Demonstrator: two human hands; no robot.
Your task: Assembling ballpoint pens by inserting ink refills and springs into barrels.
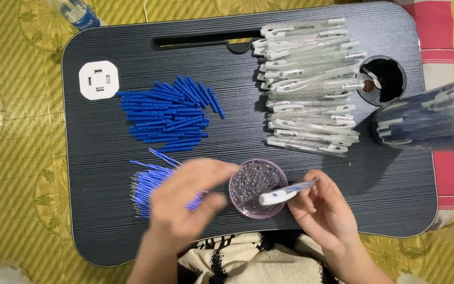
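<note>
My right hand grips a clear pen barrel with a white clip, held level over a small pink dish of tiny springs. My left hand is blurred and hovers over a pile of thin blue ink refills, fingers partly curled; whether it holds a refill is unclear. A heap of short blue pen pieces lies further back on the dark lap tray. Many clear pen barrels are stacked at the back right.
A white square socket block sits at the tray's back left. A round cup hole holds a small part. A clear tub of pens lies at the right edge. Yellow patterned cloth surrounds the tray.
</note>
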